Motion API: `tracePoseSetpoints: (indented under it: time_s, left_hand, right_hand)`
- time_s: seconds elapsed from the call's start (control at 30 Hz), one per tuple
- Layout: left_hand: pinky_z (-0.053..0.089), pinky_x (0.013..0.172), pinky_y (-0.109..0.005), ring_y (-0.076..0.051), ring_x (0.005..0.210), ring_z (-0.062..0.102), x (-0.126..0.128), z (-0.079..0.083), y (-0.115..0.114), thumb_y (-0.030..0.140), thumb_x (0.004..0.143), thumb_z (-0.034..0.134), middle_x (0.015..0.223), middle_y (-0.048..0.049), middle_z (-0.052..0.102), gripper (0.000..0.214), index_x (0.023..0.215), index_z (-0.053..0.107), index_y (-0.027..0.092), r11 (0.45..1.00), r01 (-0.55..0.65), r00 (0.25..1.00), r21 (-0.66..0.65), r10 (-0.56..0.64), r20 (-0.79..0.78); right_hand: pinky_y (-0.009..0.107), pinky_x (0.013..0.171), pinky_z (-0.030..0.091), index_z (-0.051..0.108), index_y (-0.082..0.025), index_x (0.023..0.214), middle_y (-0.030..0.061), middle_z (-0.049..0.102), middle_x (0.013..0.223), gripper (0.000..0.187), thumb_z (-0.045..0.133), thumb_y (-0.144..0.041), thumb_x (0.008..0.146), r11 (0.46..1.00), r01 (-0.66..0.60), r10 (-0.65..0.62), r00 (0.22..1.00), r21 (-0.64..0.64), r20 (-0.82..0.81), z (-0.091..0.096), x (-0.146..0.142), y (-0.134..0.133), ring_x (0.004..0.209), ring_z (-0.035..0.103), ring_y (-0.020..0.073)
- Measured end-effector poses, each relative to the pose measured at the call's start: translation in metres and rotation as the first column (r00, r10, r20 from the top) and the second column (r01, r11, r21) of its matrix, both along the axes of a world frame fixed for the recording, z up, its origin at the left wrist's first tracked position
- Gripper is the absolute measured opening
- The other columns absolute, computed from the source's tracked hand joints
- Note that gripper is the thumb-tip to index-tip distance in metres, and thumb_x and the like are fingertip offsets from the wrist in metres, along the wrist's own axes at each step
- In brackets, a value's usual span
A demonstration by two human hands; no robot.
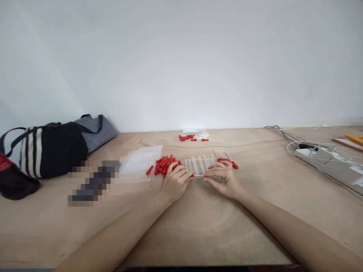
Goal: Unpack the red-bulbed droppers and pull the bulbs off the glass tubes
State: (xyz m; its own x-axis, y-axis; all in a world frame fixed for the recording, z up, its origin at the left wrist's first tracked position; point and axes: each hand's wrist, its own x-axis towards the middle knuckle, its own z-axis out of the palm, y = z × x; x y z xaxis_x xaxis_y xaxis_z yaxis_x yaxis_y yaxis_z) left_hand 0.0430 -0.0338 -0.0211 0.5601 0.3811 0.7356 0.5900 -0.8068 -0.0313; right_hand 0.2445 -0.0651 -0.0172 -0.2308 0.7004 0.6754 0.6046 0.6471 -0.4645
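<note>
My left hand (pixel 177 182) is closed on a red rubber bulb (pixel 192 175), and only the tip of the bulb shows past the fingers. Pinched in my right hand (pixel 222 179) is a thin clear tube (pixel 199 176), lying level, its left end at the bulb. Whether the tube sits inside the bulb I cannot tell. A row of clear glass tubes (pixel 197 164) lies just behind both hands. Beside my left hand is a heap of red rubber bulbs (pixel 163 165). Several droppers with red bulbs fitted (pixel 235 165) lie behind my right hand.
Clear zip bags (pixel 138 164) lie left of the heap. More red bulbs (pixel 185 138) and a small plastic bag (pixel 198 133) are near the wall. Striped bags (pixel 62 149) stand at left, by a pixelated dark object (pixel 96 183). A power strip (pixel 331 164) with cables is at right.
</note>
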Motion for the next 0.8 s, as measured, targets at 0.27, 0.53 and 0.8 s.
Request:
tracePoseSetpoints:
  time_s: [0.27,0.53,0.8]
  left_hand:
    - [0.030,0.094,-0.042,-0.017,0.083,0.057,0.003,0.003,-0.003,0.015,0.083,0.048,0.075,0.0005,0.067,0.016,0.088,0.062,0.019,0.993,0.011,0.998,0.114,-0.004,-0.062]
    - [0.026,0.094,-0.046,-0.016,0.072,0.055,0.004,0.006,-0.008,0.021,0.083,0.049,0.062,0.0022,0.064,0.016,0.075,0.063,0.021,0.987,-0.022,0.993,0.160,0.040,-0.109]
    - [0.026,0.093,-0.048,-0.016,0.072,0.054,-0.004,0.006,-0.006,0.007,0.078,0.042,0.059,0.0017,0.061,0.025,0.070,0.062,0.020,0.980,-0.053,0.987,0.192,0.080,-0.136]
  right_hand:
    - [0.039,0.091,0.016,0.062,-0.022,0.093,-0.0028,0.063,0.060,0.018,0.049,-0.016,0.082,0.866,0.085,-0.295,0.882,0.493,0.367,-0.013,-0.017,0.001,0.076,0.054,0.0122]
    - [0.036,0.088,0.015,0.062,-0.023,0.090,-0.0064,0.056,0.051,0.024,0.047,-0.009,0.077,0.827,0.016,-0.296,0.862,0.562,0.411,-0.015,-0.004,0.003,0.063,0.047,0.0083]
    - [0.033,0.083,0.018,0.063,-0.024,0.085,-0.0055,0.053,0.049,0.022,0.046,-0.012,0.078,0.856,0.031,-0.276,0.871,0.516,0.406,-0.016,0.003,0.002,0.063,0.044,0.0092]
